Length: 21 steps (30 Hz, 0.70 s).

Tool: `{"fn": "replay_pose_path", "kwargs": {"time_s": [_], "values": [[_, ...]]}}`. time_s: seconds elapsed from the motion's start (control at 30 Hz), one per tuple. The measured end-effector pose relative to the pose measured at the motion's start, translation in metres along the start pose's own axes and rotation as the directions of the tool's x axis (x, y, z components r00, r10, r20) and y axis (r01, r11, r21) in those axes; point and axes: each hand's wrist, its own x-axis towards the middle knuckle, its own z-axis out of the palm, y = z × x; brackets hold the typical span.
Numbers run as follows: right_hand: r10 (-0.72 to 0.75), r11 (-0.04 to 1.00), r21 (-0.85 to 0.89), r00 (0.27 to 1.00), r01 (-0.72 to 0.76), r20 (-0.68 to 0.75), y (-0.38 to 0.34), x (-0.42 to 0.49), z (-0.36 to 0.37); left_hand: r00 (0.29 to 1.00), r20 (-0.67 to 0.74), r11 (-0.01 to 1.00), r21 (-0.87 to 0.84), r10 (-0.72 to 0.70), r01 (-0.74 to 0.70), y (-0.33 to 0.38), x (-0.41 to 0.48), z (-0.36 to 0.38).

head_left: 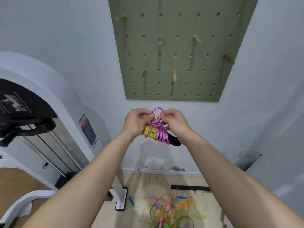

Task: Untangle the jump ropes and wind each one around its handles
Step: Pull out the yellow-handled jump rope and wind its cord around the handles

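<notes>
Item: pink rope (160,134), wound round its handles, held up in front of the wall, below the pegboard (177,46).
- Axis: yellow end (149,132) toward my L, black end (174,141) toward my R.
- L hand (136,122) and R hand (174,120): each pinches one side of the loop (157,110), just above the bundle; equally near.
- Hidden: rope's loose end and knot under my fingers; can't tell if it's tucked.
- Floor: tangled pile of other ropes (166,209), cut off at bottom edge.

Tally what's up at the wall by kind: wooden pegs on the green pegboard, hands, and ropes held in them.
Wooden pegs: 6
Hands: 2, the left hand and the right hand
Held pink rope, wound up, its loop pinched by both hands: 1
Total: 9
</notes>
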Motion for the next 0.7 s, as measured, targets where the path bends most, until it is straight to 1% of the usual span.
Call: {"fn": "replay_pose_path", "kwargs": {"time_s": [0.13, 0.3, 0.4, 0.5, 0.7], "values": [[-0.051, 0.999, -0.01, 0.998, 0.051, -0.048, -0.011, 0.024, -0.003, 0.998, -0.063, 0.999, 0.016, 0.032, -0.031, 0.018, 0.012, 0.009], [-0.092, 0.995, -0.038, 0.995, 0.091, -0.03, -0.025, 0.06, 0.006, 0.992, -0.119, 0.998, 0.048, 0.043, -0.038, 0.025, 0.041, 0.002], [-0.113, 0.993, -0.036, 0.993, 0.112, -0.034, -0.032, 0.089, 0.022, 0.988, -0.146, 0.998, 0.04, 0.052, -0.047, 0.023, 0.068, -0.012], [-0.12, 0.993, -0.022, 0.989, 0.118, -0.085, -0.039, 0.121, 0.043, 0.989, -0.146, 1.0, 0.006, 0.029, -0.029, 0.018, 0.102, -0.028], [-0.055, 0.998, -0.007, 0.977, 0.055, -0.207, -0.04, 0.191, 0.083, 0.99, -0.137, 0.998, -0.05, -0.044, 0.038, -0.001, 0.183, -0.048]]}}
